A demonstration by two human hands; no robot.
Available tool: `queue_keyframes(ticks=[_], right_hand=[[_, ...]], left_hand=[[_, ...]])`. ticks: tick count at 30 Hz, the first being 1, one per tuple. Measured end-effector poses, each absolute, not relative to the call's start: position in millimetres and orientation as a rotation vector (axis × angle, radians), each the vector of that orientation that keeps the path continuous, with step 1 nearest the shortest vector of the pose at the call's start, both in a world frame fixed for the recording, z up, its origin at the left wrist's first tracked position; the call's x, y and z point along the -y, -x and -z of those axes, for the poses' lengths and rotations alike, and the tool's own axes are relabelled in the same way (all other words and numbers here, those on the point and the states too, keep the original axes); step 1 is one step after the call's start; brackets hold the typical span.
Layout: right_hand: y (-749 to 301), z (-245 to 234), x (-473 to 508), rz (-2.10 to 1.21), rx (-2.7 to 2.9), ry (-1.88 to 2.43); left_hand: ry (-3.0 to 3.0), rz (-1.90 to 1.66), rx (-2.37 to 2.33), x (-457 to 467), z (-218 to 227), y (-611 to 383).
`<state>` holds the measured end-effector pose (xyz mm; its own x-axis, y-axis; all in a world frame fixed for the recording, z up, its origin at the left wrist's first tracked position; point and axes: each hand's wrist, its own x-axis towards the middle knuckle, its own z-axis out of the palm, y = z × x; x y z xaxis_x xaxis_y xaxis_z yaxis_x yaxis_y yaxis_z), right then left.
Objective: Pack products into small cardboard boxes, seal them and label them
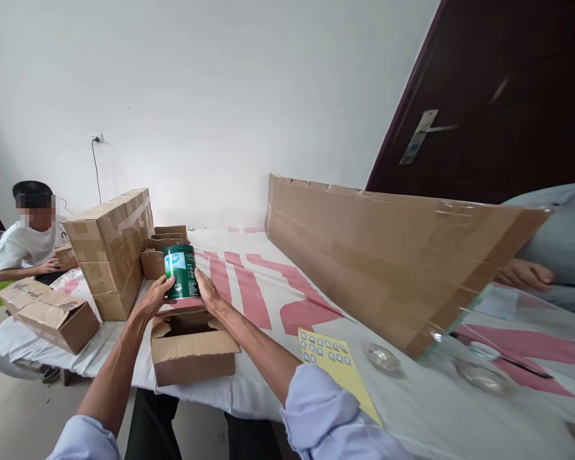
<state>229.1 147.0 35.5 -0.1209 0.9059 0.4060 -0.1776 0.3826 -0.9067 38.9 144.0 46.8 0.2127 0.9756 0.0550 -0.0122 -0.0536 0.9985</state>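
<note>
Between my two hands is a dark green can (184,275) with a pale blue and white label and small white print. My left hand (157,295) grips its left side, thumb on the front. Against its right side presses my right hand (207,291). The can is upright, above and just behind an open cardboard box (194,361) at the table's front edge. The box's flaps are raised, and its dark inside shows only in part. Most of my fingers are hidden behind the can.
Stacked taped cartons (105,255) stand left, with another carton (52,313) before them. A tall cardboard panel (388,255) crosses the right side. A yellow sticker sheet (338,367) and a clear tape roll (383,359) lie right. One person (29,246) sits left; another person's hand (524,275) rests behind the panel.
</note>
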Motion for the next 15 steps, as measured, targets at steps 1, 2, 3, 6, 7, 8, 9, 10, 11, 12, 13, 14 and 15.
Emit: queue_keyframes(ticks=[1,2,3,6,7,8,9,10,11,12,13,14,15], right_hand=[[-229,-32,-147,-1.081,1.371,0.724],[-230,-29,-147,-1.084,1.372,0.726],[-230,-26,-147,-1.083,1.375,0.727],[-233,-22,-146,-1.063,1.391,0.718],[-233,-22,-146,-1.054,1.396,0.714],[-233,-23,-145,-1.045,1.398,0.711],[-233,-24,-145,-1.037,1.399,0.708],[-233,-25,-145,-1.027,1.4,0.705],[-233,-27,-145,-1.016,1.401,0.702],[-233,-29,-145,-1.006,1.402,0.698],[-233,-31,-145,-0.996,1.404,0.694],[-233,-34,-145,-0.987,1.405,0.687],[-233,-37,-145,-0.978,1.407,0.676]], left_hand=[[-1.326,-1.082,-1.026,-145,-43,-39],[-1.314,-1.072,-1.03,-145,-39,-40],[-1.304,-1.063,-1.031,-145,-35,-41],[-1.284,-1.055,-1.025,-145,-27,-42],[-1.282,-1.061,-1.024,-146,-26,-43],[-1.281,-1.07,-1.024,-146,-26,-43],[-1.282,-1.083,-1.023,-146,-26,-43],[-1.286,-1.097,-1.019,-146,-27,-44],[-1.293,-1.114,-1.012,-146,-29,-44],[-1.302,-1.133,-0.997,-145,-31,-45],[-1.314,-1.152,-0.975,-143,-34,-47],[-1.328,-1.171,-0.944,-140,-38,-48],[-1.344,-1.189,-0.908,-138,-43,-50]])
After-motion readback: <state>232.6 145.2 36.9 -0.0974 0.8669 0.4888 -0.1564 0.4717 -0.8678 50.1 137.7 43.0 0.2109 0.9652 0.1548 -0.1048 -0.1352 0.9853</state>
